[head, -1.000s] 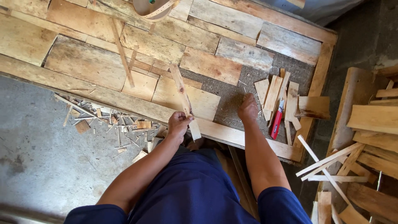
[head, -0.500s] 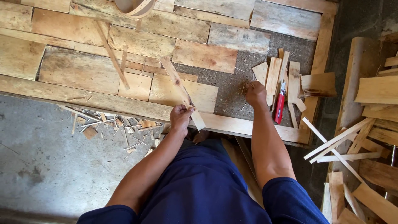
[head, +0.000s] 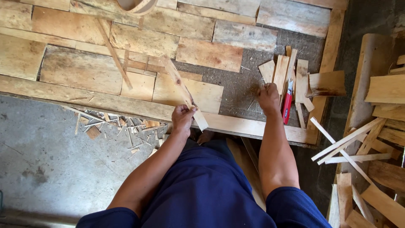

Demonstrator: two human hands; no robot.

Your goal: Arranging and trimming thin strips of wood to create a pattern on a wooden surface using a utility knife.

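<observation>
Since the left hand has its fingers closed around the thin wooden slat near its lower end, the slat looks light, stiff and liable to split, while the right hand, loosely curled and apparently holding nothing, rests by the red utility knife.

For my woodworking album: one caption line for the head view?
Left hand grips a narrow wood strip; right hand rests beside a red utility knife and small offcuts.

Pale tan wood strip, brown knot. Red-handled utility knife, white tip. Weathered grey-brown boards. Grey concrete floor, dark stains. Navy blue shorts. Light offcuts.
</observation>
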